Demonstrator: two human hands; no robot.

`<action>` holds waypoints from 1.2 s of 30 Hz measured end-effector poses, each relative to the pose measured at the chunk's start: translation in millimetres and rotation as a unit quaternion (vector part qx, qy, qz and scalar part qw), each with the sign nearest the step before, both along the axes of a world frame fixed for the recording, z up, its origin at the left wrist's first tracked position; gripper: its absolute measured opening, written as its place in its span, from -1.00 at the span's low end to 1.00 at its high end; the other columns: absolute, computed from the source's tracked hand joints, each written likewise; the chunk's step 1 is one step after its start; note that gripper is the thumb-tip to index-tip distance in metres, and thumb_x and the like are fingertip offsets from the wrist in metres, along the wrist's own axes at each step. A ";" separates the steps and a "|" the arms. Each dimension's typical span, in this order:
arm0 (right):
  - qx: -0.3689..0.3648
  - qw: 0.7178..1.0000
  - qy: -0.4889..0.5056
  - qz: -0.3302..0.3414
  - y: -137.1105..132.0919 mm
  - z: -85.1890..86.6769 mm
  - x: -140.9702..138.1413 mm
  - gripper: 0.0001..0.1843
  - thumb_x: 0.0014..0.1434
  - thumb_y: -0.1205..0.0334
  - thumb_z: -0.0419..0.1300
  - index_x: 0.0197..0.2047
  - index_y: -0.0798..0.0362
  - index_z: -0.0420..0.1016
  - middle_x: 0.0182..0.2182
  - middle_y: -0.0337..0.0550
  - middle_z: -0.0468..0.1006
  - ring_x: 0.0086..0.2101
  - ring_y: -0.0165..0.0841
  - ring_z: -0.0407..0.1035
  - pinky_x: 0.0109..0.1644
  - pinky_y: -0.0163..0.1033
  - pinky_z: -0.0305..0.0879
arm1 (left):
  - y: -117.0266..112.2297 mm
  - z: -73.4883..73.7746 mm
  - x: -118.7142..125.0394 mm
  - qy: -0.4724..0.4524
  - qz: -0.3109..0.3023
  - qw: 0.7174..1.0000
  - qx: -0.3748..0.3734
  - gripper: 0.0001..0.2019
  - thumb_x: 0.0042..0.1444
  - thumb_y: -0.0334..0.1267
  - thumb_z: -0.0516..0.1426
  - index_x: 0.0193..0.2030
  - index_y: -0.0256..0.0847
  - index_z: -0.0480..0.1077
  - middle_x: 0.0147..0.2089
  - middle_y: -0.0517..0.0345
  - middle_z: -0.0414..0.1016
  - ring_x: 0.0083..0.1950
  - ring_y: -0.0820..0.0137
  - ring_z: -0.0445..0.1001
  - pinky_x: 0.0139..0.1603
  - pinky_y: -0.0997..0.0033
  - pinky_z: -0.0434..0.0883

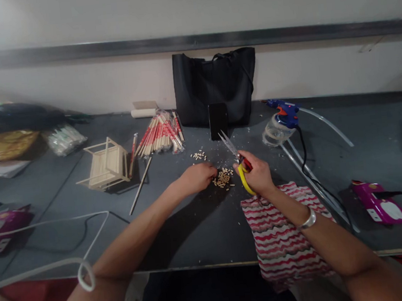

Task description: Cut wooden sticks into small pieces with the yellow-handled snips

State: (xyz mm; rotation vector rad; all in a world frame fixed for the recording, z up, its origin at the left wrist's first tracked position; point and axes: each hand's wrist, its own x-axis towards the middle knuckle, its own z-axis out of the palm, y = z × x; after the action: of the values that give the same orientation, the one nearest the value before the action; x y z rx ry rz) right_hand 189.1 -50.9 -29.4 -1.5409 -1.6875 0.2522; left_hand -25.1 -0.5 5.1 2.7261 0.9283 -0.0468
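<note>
My right hand [259, 175] is closed around the yellow and red handles of a pair of scissors [236, 159], blades pointing up and away. My left hand [198, 177] rests curled on the dark table beside a small pile of cut wooden bits [222, 178], fingers pinched on something I cannot make out. A second scatter of bits [198, 156] lies just beyond. My right forearm lies over a red-and-white striped cloth [282, 237].
A small wooden stick frame [106, 164], a loose stick [140, 185] and a bundle of wrapped chopsticks [159, 134] lie left. A black bag [215, 84] with a phone [218, 120] leaning on it stands behind. A blue glue gun [285, 112], tape roll [274, 133], cables and pink devices [379, 201] lie right.
</note>
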 end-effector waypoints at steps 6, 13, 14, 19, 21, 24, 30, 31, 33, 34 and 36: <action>-0.003 1.000 0.000 0.003 0.7 -0.9 -0.1 -0.62 0.13 0.08 0.21 -0.01 0.02 0.57 -0.54 -0.30 0.47 -0.53 -0.40 0.29 -0.35 -0.30 0.31 | -4.0 -2.2 1.7 0.001 0.026 0.999 0.021 -0.80 0.14 -0.43 0.04 -0.32 -0.22 0.50 -0.29 0.03 0.53 -0.28 0.34 0.50 -0.28 0.43 0.41; 0.004 1.000 -0.003 0.005 1.3 -1.9 0.2 -0.61 0.11 0.11 0.23 0.00 0.03 0.56 -0.52 -0.29 0.49 -0.53 -0.40 0.31 -0.33 -0.30 0.33 | -4.6 -11.7 -0.8 -0.243 0.082 0.965 -0.053 -0.88 -0.01 -0.47 0.09 -0.44 -0.23 0.44 -0.42 0.19 0.44 -0.38 0.47 0.39 -0.31 0.48 0.34; 0.005 1.000 -0.004 0.007 1.4 -1.9 0.4 -0.61 0.11 0.11 0.23 0.00 0.03 0.56 -0.52 -0.29 0.49 -0.53 -0.40 0.31 -0.34 -0.29 0.33 | -5.1 -11.3 0.1 -0.294 0.103 0.946 -0.084 -0.89 -0.03 -0.47 0.10 -0.45 -0.23 0.43 -0.45 0.22 0.43 -0.40 0.49 0.37 -0.33 0.49 0.33; 0.015 1.000 -0.017 0.014 0.7 -3.9 0.6 -0.62 0.13 0.11 0.20 0.00 0.03 0.56 -0.50 -0.27 0.51 -0.52 -0.39 0.33 -0.34 -0.29 0.36 | -8.2 -3.0 7.7 -0.528 0.226 0.751 -0.327 -0.91 0.00 -0.38 0.20 -0.31 -0.24 0.51 -0.46 0.26 0.47 -0.51 0.57 0.33 -0.45 0.52 0.32; 0.021 0.999 -0.031 0.012 -0.4 -5.7 0.2 -0.62 0.15 0.11 0.19 0.01 0.01 0.56 -0.49 -0.26 0.51 -0.51 -0.38 0.34 -0.33 -0.29 0.37 | -9.5 -1.3 9.4 -0.584 0.245 0.658 -0.408 -0.89 0.00 -0.34 0.26 -0.28 -0.26 0.54 -0.42 0.20 0.53 -0.50 0.56 0.39 -0.43 0.50 0.39; 0.037 0.997 -0.064 0.012 -3.0 -7.9 -0.6 -0.63 0.16 0.14 0.18 0.02 0.00 0.56 -0.47 -0.23 0.53 -0.48 -0.37 0.37 -0.31 -0.28 0.38 | -10.6 -5.1 9.8 -0.630 0.253 0.567 -0.466 -0.86 -0.07 -0.32 0.36 -0.33 -0.27 0.55 -0.40 0.16 0.58 -0.47 0.54 0.46 -0.38 0.48 0.47; 0.070 0.989 -0.125 0.039 -8.2 -6.7 -2.5 -0.60 0.12 0.24 0.17 0.05 -0.02 0.57 -0.37 -0.18 0.59 -0.40 -0.34 0.44 -0.24 -0.28 0.42 | -10.1 -17.1 11.9 -0.682 0.268 0.505 -0.456 -0.84 -0.13 -0.36 0.40 -0.40 -0.20 0.53 -0.47 0.29 0.54 -0.46 0.56 0.47 -0.39 0.55 0.47; 0.071 0.988 -0.133 0.042 -8.7 -6.2 -2.9 -0.59 0.12 0.24 0.18 0.06 -0.03 0.57 -0.34 -0.16 0.61 -0.37 -0.32 0.46 -0.21 -0.27 0.42 | -10.3 -17.0 12.5 -0.684 0.276 0.498 -0.456 -0.84 -0.12 -0.37 0.39 -0.40 -0.19 0.52 -0.45 0.28 0.54 -0.45 0.56 0.47 -0.38 0.54 0.48; 0.070 0.985 -0.149 0.043 -9.5 -5.4 -3.4 -0.57 0.13 0.23 0.19 0.08 -0.03 0.55 -0.29 -0.14 0.62 -0.31 -0.29 0.48 -0.17 -0.26 0.43 | -11.3 -15.6 13.7 -0.681 0.285 0.493 -0.459 -0.84 -0.11 -0.36 0.38 -0.40 -0.19 0.50 -0.42 0.27 0.55 -0.43 0.54 0.48 -0.34 0.51 0.51; 0.070 0.984 -0.156 0.044 -9.7 -5.2 -3.5 -0.57 0.13 0.22 0.20 0.09 -0.02 0.55 -0.29 -0.13 0.62 -0.30 -0.28 0.48 -0.16 -0.25 0.43 | -12.0 -14.9 14.3 -0.680 0.284 0.495 -0.461 -0.84 -0.10 -0.36 0.37 -0.40 -0.20 0.48 -0.41 0.27 0.54 -0.42 0.54 0.48 -0.32 0.50 0.52; 0.072 0.983 -0.164 0.049 -9.9 -5.1 -3.5 -0.57 0.14 0.21 0.20 0.09 -0.01 0.55 -0.30 -0.13 0.62 -0.28 -0.27 0.49 -0.15 -0.25 0.43 | -13.7 -14.7 15.8 -0.678 0.270 0.507 -0.459 -0.85 -0.07 -0.34 0.35 -0.40 -0.20 0.45 -0.39 0.28 0.53 -0.39 0.54 0.49 -0.27 0.47 0.53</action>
State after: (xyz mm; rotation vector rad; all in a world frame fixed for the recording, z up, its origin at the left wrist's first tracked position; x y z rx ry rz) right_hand 185.6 -60.8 -34.5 -1.4517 -1.9917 -0.0788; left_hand -9.3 -14.1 -9.5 0.7527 0.7076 1.1415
